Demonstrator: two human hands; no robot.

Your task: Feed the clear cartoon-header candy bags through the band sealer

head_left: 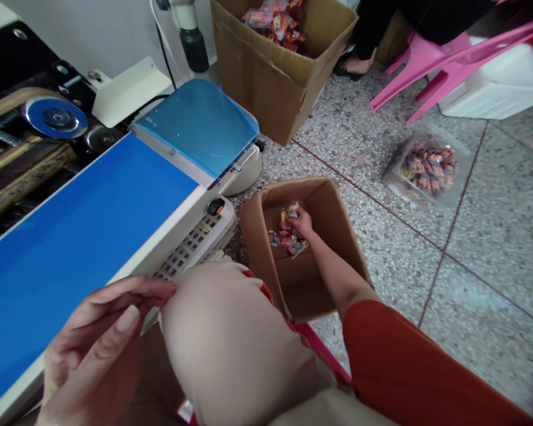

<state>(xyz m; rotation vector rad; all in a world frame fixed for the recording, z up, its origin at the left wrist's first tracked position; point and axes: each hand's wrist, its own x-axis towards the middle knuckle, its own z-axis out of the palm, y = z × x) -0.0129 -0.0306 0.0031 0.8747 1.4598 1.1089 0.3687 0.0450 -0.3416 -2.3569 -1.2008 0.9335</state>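
Observation:
My right hand (302,223) reaches down into a small open cardboard box (337,207) on the floor and is closed on a clear bag of colourful candies (286,232). My left hand (102,343) hovers near the front edge of the blue conveyor belt (71,236), above my knee. Its fingers are stretched out together and nothing shows in them.
A sealing machine with a blue cover (199,124) stands at the left. A large cardboard box (275,77) holding candy bags is behind it. Another clear candy bag (426,168) lies on the speckled floor. Pink stool legs (439,59) and another person's foot (357,64) are at the top.

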